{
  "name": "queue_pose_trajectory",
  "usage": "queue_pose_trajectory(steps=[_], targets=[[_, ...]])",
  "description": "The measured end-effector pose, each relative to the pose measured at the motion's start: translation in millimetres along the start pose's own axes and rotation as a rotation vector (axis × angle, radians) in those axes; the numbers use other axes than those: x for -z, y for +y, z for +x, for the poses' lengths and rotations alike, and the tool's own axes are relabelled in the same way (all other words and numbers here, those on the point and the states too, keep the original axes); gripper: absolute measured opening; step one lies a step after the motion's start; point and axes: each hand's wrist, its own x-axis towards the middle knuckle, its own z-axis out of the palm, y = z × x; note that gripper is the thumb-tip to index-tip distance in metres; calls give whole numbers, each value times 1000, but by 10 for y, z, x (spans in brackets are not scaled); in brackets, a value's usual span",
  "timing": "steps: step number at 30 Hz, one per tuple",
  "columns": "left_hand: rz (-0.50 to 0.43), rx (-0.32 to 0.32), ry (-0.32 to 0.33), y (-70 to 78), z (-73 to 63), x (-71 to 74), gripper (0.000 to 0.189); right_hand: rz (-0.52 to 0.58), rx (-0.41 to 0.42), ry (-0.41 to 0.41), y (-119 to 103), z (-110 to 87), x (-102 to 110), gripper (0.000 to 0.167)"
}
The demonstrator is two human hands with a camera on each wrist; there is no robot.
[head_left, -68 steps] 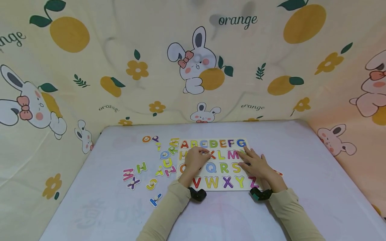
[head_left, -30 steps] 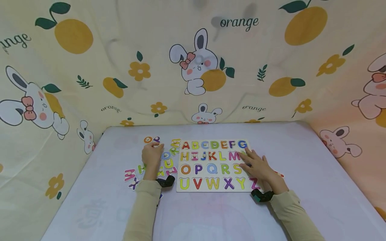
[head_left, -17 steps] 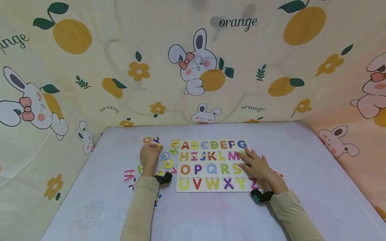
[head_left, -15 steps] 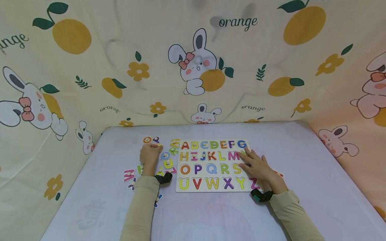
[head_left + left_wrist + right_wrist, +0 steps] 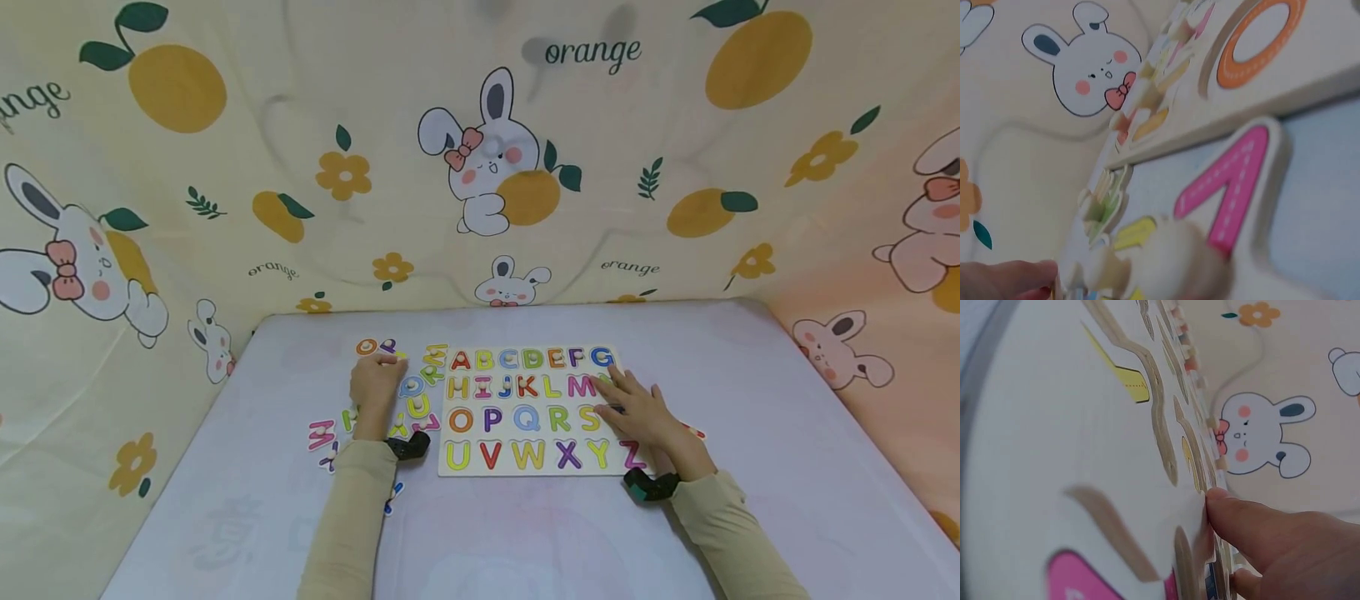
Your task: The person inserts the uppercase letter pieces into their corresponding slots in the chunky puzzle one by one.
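In the head view my left hand (image 5: 375, 387) is among loose letter pieces left of the board, thumb and fingers together at a small yellow letter piece (image 5: 402, 356), mostly hidden. The left wrist view shows my fingertips (image 5: 1041, 272) pinching a thin edge; the letter cannot be read. A pink letter piece (image 5: 1241, 181) and pale knobs fill the foreground there. The white alphabet puzzle board (image 5: 468, 475) has knobbed pieces in its top row and at H, I, J and K. My right hand (image 5: 641, 412) rests spread on the board's right side, fingers extended.
Loose pieces around the left hand include an orange O (image 5: 366, 347), a purple P (image 5: 387, 345), a blue Q (image 5: 412, 386), a yellow U (image 5: 418, 406) and a pink M (image 5: 322, 435). A blue piece (image 5: 393, 497) lies nearer me. A printed cloth (image 5: 600, 167) hangs behind the table.
My left hand has moved from over the board's second row leftward to the loose pieces, where it closes on the yellow letter piece. My right hand stays in place.
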Motion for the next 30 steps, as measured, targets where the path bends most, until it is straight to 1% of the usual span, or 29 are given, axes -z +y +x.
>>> queue_pose_trajectory(steps=[6,8,11,15,18,25,30], targets=[[-31,-73,-11,63,-74,4,30,-1,3,6,17,13,-7,59],[-40,-112,-22,87,-105,-5,29,2,2,6,17,12,-7,59],[-47,-183,-66,128,-156,-34,28,2,1,6,13,7,-6,59],[-37,-257,-120,201,-234,-85,26,1,-1,4,11,5,-8,59],[-33,-289,-142,254,-291,-131,24,0,-2,3,12,3,-6,59],[-67,-379,-189,353,-419,-233,19,-4,2,7,9,-5,-8,60],[-60,-417,-249,466,-549,-287,21,-2,2,6,2,-12,-2,59]])
